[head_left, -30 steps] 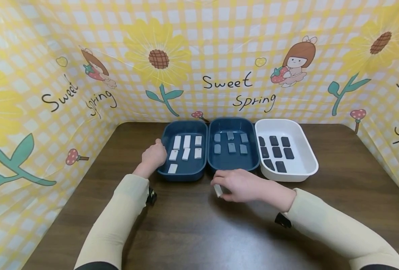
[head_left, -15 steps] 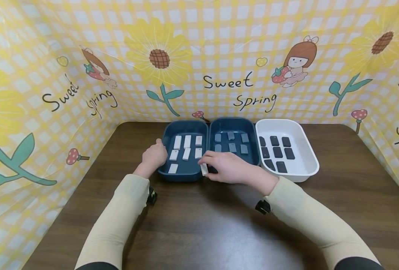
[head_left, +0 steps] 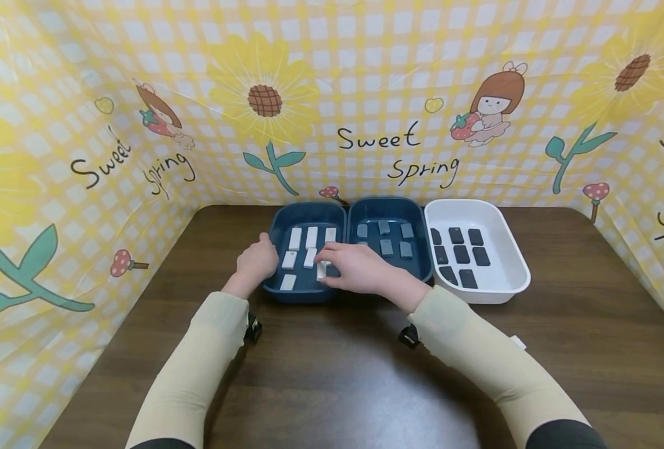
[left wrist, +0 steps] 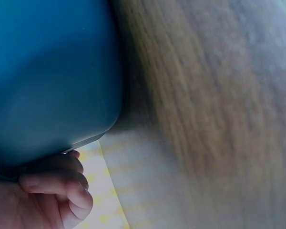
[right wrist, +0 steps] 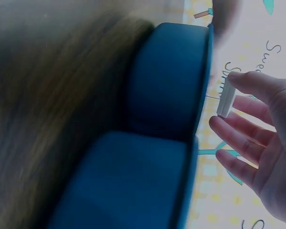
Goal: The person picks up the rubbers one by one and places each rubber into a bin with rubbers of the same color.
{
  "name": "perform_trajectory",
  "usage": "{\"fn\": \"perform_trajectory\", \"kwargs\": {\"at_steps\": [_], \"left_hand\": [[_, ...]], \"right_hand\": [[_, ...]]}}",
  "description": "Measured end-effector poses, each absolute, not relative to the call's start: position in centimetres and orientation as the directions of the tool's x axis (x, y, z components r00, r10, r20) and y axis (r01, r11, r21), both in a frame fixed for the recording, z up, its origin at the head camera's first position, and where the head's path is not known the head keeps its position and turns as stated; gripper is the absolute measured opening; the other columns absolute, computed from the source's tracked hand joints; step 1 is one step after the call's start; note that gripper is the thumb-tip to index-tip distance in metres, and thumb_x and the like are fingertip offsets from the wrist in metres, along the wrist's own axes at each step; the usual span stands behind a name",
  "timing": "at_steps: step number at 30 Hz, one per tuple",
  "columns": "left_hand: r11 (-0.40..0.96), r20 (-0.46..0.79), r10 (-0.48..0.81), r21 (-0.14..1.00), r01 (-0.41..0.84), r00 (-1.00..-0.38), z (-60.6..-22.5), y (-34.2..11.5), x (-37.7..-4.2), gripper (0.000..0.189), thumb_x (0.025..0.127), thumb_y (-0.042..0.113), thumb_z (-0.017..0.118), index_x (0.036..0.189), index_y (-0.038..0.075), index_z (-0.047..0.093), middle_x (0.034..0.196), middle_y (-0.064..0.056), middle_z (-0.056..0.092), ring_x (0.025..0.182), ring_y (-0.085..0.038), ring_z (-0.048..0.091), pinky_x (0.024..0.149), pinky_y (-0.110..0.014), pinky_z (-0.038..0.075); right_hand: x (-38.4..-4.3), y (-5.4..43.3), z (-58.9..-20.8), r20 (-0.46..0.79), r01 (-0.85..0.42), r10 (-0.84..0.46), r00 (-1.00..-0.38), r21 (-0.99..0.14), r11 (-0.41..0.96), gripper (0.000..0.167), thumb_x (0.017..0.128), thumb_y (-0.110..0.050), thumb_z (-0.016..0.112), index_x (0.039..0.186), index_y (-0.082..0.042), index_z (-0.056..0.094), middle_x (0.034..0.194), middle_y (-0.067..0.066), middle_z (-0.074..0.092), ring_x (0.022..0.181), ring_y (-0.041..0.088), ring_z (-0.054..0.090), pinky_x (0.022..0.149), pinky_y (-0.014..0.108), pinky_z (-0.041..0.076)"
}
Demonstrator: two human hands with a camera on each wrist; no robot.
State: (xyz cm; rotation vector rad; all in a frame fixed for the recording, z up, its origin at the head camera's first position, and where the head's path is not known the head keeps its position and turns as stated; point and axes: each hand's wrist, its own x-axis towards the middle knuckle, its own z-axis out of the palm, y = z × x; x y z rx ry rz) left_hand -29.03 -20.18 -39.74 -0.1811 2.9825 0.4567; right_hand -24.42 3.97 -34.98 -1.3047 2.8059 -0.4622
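My right hand pinches a small white rectangular block between thumb and fingers, over the front right part of the left blue tray. In the right wrist view the block is held upright above the tray rim, the other fingers spread below it. Several similar white blocks lie in rows in that tray. At the tray's left side, my left hand grips the rim with curled fingers; the left wrist view shows them bent against the tray's outer wall.
A second blue tray in the middle holds several grey blocks, partly hidden by my right hand. To its right, a white tray holds several black blocks. A white piece lies on the table beside my right sleeve. Patterned cloth stands behind.
My right hand has carried the white block left and forward, from the table in front of the middle tray to above the left tray. The left hand has stayed at the rim.
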Motion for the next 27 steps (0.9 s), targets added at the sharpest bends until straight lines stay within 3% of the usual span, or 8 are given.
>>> {"fn": "perform_trajectory", "kwargs": {"at_steps": [13, 27], "left_hand": [[0.945, -0.142, -0.104, 0.295, -0.142, -0.984, -39.7, -20.1, -28.9, 0.048, 0.105, 0.022, 0.033, 0.141, -0.009, 0.027, 0.111, -0.031, 0.057, 0.094, -0.041, 0.059, 0.083, -0.055, 0.048], [0.942, -0.133, -0.103, 0.305, -0.14, -0.986, -39.8, -20.1, -29.0, 0.045, 0.105, 0.023, 0.035, 0.137, -0.008, 0.032, 0.103, -0.028, 0.058, 0.085, -0.037, 0.059, 0.078, -0.051, 0.05]], "right_hand": [[-25.9, 1.1, -36.5, 0.059, -0.704, -0.726, -0.685, -0.312, 0.639, 0.039, 0.089, -0.03, 0.072, 0.124, -0.013, 0.066, 0.117, 0.002, 0.061, 0.095, 0.013, 0.056, 0.09, 0.03, 0.048], [-27.3, -1.3, -38.0, -0.091, -0.644, -0.704, -0.704, -0.335, 0.687, 0.03, 0.089, -0.019, 0.073, 0.118, -0.013, 0.068, 0.113, 0.003, 0.064, 0.095, 0.014, 0.057, 0.09, 0.031, 0.048]]}}
